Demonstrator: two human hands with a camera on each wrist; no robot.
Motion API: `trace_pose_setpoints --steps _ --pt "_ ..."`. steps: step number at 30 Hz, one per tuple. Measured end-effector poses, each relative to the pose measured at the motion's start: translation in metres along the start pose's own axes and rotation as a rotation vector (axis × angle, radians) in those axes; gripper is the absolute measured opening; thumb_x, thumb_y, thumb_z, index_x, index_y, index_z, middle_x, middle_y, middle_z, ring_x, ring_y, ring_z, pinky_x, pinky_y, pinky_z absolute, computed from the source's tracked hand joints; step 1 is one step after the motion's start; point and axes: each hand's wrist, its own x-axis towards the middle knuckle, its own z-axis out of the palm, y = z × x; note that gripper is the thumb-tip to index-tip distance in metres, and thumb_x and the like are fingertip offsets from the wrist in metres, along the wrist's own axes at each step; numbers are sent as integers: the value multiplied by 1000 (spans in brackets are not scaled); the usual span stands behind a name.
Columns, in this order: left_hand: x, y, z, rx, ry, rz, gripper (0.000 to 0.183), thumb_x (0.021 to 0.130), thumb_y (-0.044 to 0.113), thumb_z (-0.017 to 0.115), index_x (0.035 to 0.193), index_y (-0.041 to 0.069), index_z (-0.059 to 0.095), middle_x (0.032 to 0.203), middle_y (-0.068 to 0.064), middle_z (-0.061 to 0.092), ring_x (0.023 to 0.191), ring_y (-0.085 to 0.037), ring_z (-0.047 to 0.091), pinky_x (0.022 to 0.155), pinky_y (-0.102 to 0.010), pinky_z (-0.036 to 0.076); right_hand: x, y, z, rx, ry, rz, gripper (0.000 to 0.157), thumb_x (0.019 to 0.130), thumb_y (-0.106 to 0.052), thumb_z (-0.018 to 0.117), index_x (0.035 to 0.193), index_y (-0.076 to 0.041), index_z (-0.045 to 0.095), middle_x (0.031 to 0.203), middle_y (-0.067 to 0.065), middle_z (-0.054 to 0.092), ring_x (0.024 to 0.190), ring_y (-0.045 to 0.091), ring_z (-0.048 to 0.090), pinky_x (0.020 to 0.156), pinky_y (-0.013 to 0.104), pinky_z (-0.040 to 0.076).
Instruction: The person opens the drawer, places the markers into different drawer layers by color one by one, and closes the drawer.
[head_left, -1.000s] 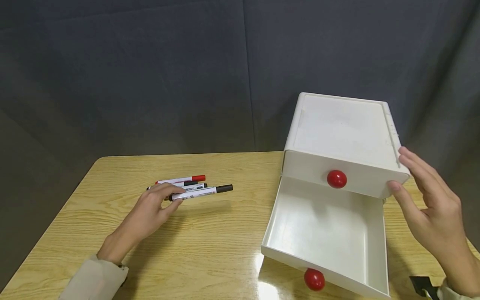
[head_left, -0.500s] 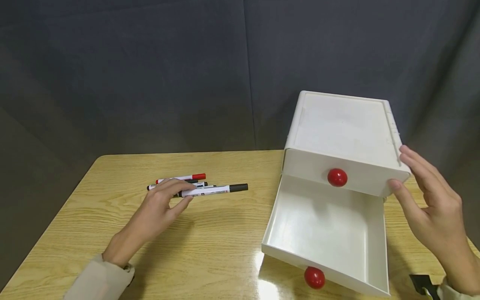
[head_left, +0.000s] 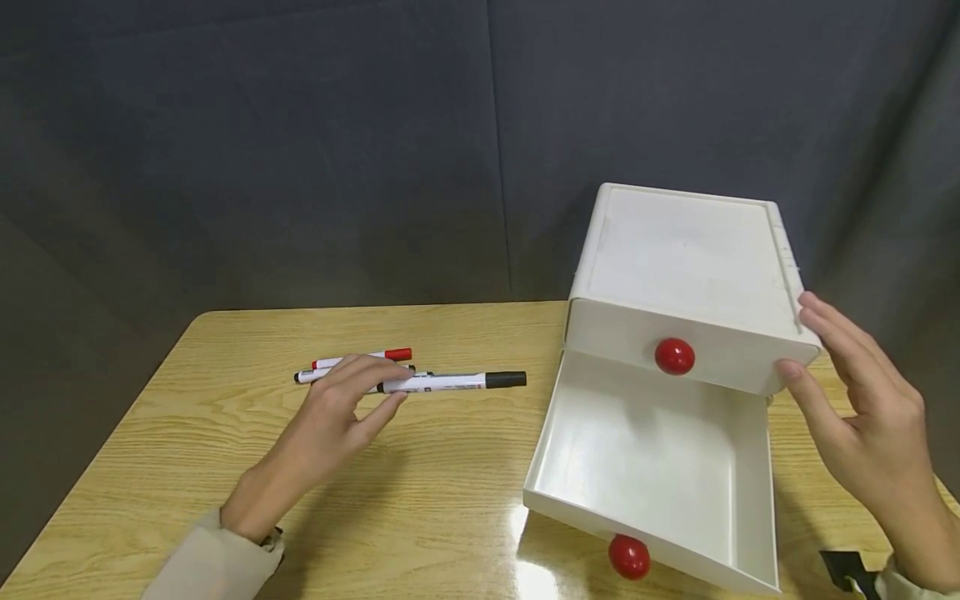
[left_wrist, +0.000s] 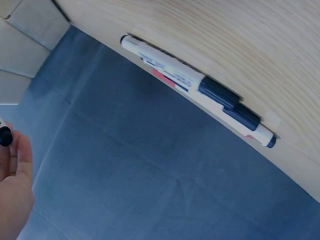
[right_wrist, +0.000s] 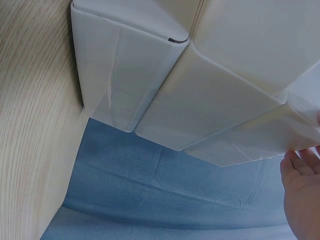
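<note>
My left hand (head_left: pixel 330 425) pinches a white whiteboard marker with a black cap (head_left: pixel 450 382) between thumb and fingers, its cap pointing right. In the left wrist view only the dark end of this marker (left_wrist: pixel 5 137) shows at the left edge. Behind the hand lie a red-capped marker (head_left: pixel 397 354) and black-capped white markers (left_wrist: pixel 165 65), partly hidden by my fingers in the head view. On the right, my right hand (head_left: pixel 873 425) rests on the front right corner of a white drawer unit (head_left: pixel 690 250), thumb on the front face and fairly straight fingers along the side.
The unit's lower drawer (head_left: pixel 652 458) is pulled out toward me, with a red round knob (head_left: pixel 628 557) on its front. Its upper drawer (head_left: pixel 607 329) is closed and has a matching knob (head_left: pixel 674 356). A dark curtain (head_left: pixel 337 167) hangs behind the wooden table (head_left: pixel 450 500).
My left hand has carried the black-capped marker to the right, away from the other markers and toward the drawer unit. The right hand and the drawers stay in place.
</note>
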Motion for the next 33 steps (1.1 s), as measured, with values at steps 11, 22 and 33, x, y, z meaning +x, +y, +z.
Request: trace_pose_setpoints --steps 11,22,33 --pt "10 16 6 -50 -6 82 31 76 -5 80 105 5 73 100 -2 74 91 -14 62 77 -19 49 -1 1 -2 -18 -11 9 53 96 -26 65 127 16 56 140 27 54 135 15 52 112 19 39" --pt "23 36 14 -113 -33 127 25 82 -1 76 105 6 73 101 -2 73 94 -14 63 82 -26 53 -1 0 -2 -22 -14 21 53 96 -26 65 128 16 56 141 26 54 136 15 52 112 19 39" --pt "31 56 23 -121 -108 154 21 86 4 75 106 8 73 101 1 73 95 -12 62 84 -23 54 -1 -2 -2 -25 -5 22 53 96 -26 65 128 15 57 141 26 55 136 15 52 112 19 39"
